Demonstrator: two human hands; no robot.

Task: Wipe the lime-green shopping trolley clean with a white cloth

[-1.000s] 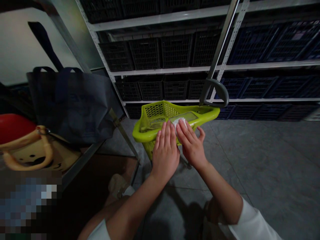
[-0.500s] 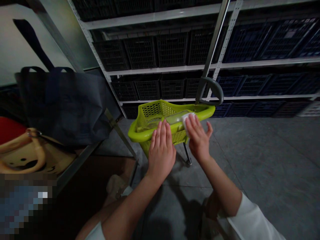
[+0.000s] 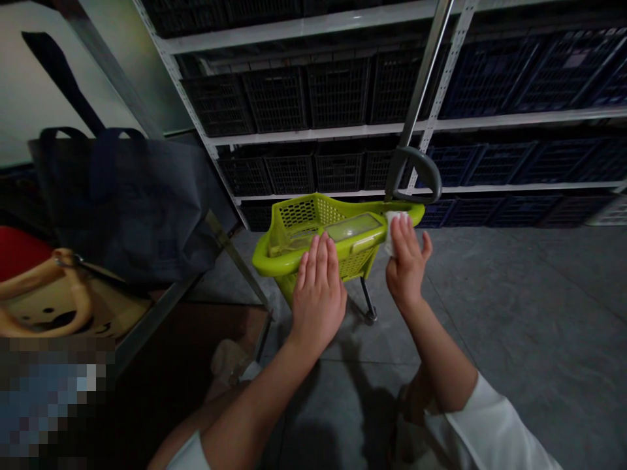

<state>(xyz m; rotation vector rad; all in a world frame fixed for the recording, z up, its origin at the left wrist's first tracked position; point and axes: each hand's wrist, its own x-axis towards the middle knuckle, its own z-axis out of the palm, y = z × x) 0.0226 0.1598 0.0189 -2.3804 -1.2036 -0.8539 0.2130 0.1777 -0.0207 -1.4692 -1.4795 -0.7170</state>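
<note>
A lime-green shopping basket cart (image 3: 277,264) with perforated walls stands before me on metal legs. My left hand (image 3: 318,287) lies flat on its near rim, fingers stretched out and together, holding nothing. Toward the right end of that rim, my right hand (image 3: 407,264) presses a white wipe (image 3: 390,235) against the green plastic, the wipe showing beside and under the fingers. A clear panel (image 3: 355,226) is set along the rim between the hands. The grey loop handle (image 3: 431,176) rises at the far right end on a metal pole (image 3: 425,72).
Shelving (image 3: 313,135) with rows of dark plastic crates (image 3: 337,94) stands behind the cart. On a metal-framed rack at left sit a dark blue tote bag (image 3: 132,202) and a tan bag with a wooden-looking handle (image 3: 78,294). Grey tiled floor (image 3: 529,313) extends to the right.
My right hand has slid the white wipe rightward along the rim, nearer the loop handle, uncovering the rim section it covered before. My left hand stays at the same spot on the rim.
</note>
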